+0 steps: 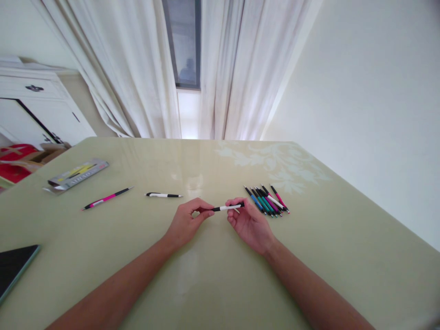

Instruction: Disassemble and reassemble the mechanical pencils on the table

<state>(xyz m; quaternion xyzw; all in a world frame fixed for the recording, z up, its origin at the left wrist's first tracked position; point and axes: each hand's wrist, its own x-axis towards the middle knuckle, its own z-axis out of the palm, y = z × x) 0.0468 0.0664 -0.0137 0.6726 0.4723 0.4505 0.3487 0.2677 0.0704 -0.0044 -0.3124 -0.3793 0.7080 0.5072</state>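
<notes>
A slim white-barrelled pen with black ends (225,208), plastic by its look, was held nearly level above the glossy pale green tabletop (206,284). Its narrow black end was pinched between thumb and fingertips of the left hand (189,221); its clip end was grasped by the fingers of the right hand (250,228), which was turned partly palm up. A small pale sliver beneath the barrel could not be identified. For this hold to be managed well, it was judged, both ends needed to be kept in line and gripped lightly, so that the thin barrel would not be bent or let slip. Care was also called for near the loose cluster of multicoloured, black-ended pens (268,201), which could easily be brushed by the right hand. Farther left, a white-and-black pen (161,195) and a bright pink-and-black pen (108,199) were laid apart.
</notes>
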